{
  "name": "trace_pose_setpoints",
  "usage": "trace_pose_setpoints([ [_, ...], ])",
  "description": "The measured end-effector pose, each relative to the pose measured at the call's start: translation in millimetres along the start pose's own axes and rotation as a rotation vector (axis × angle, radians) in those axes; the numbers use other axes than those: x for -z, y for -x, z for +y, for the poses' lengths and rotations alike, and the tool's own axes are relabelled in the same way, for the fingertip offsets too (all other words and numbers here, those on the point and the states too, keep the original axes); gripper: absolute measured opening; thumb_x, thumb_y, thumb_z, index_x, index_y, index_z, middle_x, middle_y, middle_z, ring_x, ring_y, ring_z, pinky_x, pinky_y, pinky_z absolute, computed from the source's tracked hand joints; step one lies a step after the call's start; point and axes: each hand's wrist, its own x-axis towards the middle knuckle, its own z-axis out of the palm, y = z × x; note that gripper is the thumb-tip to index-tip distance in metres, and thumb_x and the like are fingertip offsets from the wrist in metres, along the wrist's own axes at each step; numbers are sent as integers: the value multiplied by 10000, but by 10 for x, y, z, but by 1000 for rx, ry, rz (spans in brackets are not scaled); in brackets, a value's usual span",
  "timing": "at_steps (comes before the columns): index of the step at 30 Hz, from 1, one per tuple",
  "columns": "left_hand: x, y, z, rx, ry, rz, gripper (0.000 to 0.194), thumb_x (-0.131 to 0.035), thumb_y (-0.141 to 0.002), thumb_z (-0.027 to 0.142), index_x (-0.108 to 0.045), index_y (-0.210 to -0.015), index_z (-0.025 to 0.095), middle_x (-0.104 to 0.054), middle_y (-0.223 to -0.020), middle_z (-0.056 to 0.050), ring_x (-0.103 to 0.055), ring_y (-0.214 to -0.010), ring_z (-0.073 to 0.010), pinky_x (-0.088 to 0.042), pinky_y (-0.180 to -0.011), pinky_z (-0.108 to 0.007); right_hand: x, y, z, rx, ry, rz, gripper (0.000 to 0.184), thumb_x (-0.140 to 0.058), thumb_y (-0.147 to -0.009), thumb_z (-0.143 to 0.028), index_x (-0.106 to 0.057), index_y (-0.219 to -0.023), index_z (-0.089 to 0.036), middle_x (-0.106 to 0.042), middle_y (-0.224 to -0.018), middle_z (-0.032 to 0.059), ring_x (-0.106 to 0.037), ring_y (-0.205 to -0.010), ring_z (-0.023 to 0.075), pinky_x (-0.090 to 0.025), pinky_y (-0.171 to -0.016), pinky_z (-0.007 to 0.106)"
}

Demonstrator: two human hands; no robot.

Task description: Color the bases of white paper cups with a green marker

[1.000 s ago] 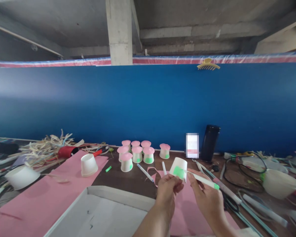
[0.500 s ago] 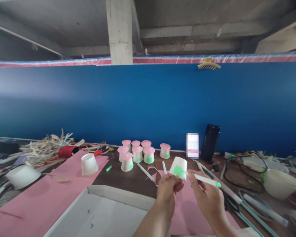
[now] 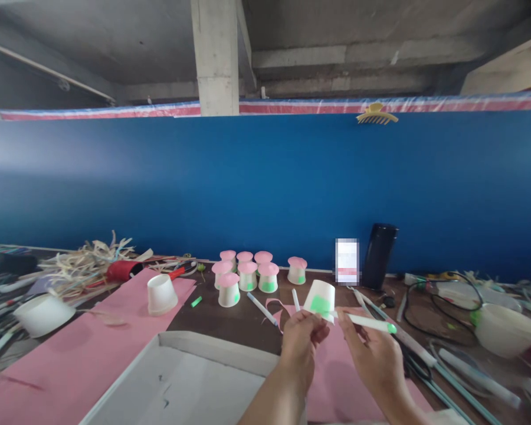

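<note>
Closing its fingers (image 3: 308, 321) low on the white cup (image 3: 322, 288), the left hand (image 3: 298, 342) presumably leaves the green patch (image 3: 320, 304) accessible to the marker (image 3: 370, 322) pinched by the right hand (image 3: 377, 357).

I observe dim ceiling, moderately lit tabletop; pale glare at left of blue panel (image 3: 248, 189). Edges stretch; lower-right clutter smears. Light source not visible.
</note>
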Motion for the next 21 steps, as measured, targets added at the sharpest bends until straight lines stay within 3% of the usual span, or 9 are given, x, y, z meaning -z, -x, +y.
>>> trace_pose_setpoints([
  [10,1,-3,1,-1,-4,-10,166,-744,-547,176,-591,-580,121,-567,-607,-10,-539,-586,-93,-461,-647,-233,-1,1,-18,4,-13,1,376,-463,-852,-478,-689,-883,-178,-712,-745,57,-667,-637,180,-480,-523,221],
  [21,-7,12,-14,-22,-96,-23,201,-776,-551,227,-612,-581,115,-588,-602,-26,-550,-601,-107,-457,-675,-256,-67,31,42,9,-132,1,330,-509,-844,-422,-659,-1012,-181,-689,-980,81,-667,-819,203,-532,-669,263],
])
